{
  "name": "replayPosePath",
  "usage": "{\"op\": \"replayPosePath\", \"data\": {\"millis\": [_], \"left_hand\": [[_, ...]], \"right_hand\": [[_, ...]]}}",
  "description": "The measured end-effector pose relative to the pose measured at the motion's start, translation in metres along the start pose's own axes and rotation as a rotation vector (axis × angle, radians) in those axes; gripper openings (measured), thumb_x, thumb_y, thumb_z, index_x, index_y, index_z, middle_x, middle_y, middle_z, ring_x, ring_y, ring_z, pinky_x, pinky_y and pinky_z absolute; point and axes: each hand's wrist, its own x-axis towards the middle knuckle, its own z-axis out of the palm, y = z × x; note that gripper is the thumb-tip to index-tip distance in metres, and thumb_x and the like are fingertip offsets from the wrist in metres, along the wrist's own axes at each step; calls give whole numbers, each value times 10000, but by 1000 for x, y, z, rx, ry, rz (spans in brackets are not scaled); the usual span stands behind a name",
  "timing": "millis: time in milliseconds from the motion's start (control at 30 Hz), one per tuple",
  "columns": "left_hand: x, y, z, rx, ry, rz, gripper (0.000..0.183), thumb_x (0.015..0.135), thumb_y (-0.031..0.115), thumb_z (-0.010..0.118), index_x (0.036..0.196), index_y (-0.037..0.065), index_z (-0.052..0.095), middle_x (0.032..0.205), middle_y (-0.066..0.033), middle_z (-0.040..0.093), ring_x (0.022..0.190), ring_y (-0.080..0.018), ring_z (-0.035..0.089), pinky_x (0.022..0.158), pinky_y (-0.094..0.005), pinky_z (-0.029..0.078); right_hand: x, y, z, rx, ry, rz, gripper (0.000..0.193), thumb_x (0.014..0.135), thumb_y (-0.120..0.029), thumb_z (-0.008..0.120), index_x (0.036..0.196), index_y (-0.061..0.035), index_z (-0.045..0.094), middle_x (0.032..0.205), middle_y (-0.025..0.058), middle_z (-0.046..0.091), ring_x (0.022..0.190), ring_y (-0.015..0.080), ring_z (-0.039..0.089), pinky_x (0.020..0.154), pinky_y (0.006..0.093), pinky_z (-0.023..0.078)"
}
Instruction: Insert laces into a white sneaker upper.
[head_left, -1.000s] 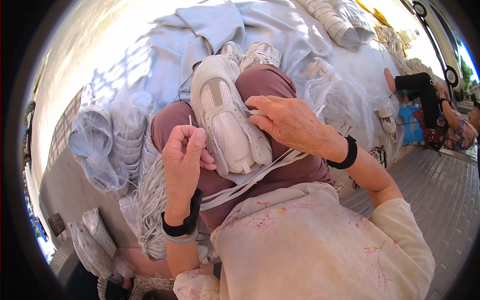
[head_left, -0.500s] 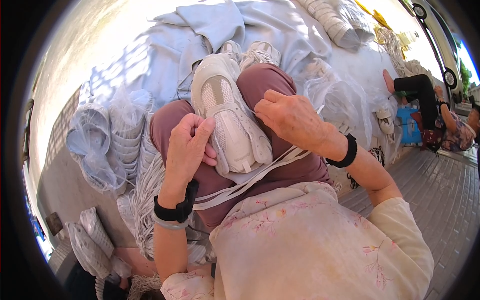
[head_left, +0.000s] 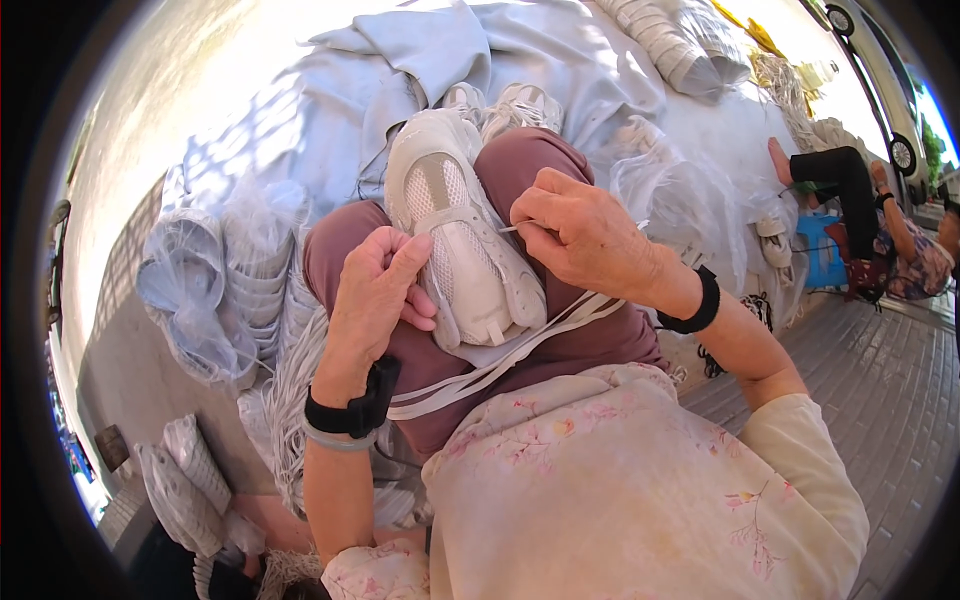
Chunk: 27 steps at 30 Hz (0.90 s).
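Observation:
A cream-white shoe upper (head_left: pixel 468 275) with mesh panels rests on my lap between my knees, its toe pointing away from me. My left hand (head_left: pixel 378 285) is closed at its left edge, thumb against the upper and the other fingers curled. At the right edge, my right hand (head_left: pixel 585 235) pinches a thin white shoelace (head_left: pixel 508 229), a short length of which spans from its fingertips to the upper. More white laces (head_left: pixel 500 368) lie across my thighs below the upper. Curled fingers hide part of each grip.
Bagged stacks of nested shoe uppers (head_left: pixel 255 270) stand at left, beside a bundle of white laces (head_left: pixel 300 400). A pair of shoes (head_left: pixel 520 108) sits beyond my knees on a pale sheet (head_left: pixel 560 50). Clear plastic bags (head_left: pixel 660 185) lie right; another person (head_left: pixel 905 240) sits far right.
My right hand has shifted slightly and turned, and a short stretch of lace now shows between its fingertips and the upper. The left hand stays almost in place.

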Motion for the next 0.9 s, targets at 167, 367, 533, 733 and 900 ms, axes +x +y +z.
{"op": "replayPosePath", "data": {"millis": [167,367,533,733,900], "left_hand": [[-1,2,2,-19,1,-16,255,925,281,573,869,41,506,643,-18,517,424,-83,520,365,-210,464],[-1,1,2,-89,1,-9,237,902,249,608,842,37,519,604,-31,544,425,-76,529,368,-203,467],[1,-1,0,-65,-6,0,243,893,247,625,820,46,509,593,-21,541,409,-74,522,354,-204,458],[2,-2,1,-85,-22,2,242,887,232,636,801,52,498,581,-28,540,401,-81,519,347,-208,452],[2,-3,-2,-43,-47,-4,223,907,231,612,844,57,488,608,-19,539,404,-87,521,354,-220,474]], "right_hand": [[14,-8,-1,351,20,108,120,804,-113,581,788,4,603,721,123,547,689,286,564,625,374,443],[24,-7,14,327,58,61,97,808,-77,627,835,16,627,733,95,560,672,227,525,625,319,425],[28,-6,15,278,-41,86,120,810,-89,594,836,25,619,753,124,570,694,246,545,645,330,432],[48,-2,5,367,-260,224,167,741,-97,520,717,47,602,655,216,600,622,335,609,600,400,468],[51,-1,12,362,-312,239,144,786,-110,548,762,18,610,635,117,592,577,218,552,574,330,431]]}}
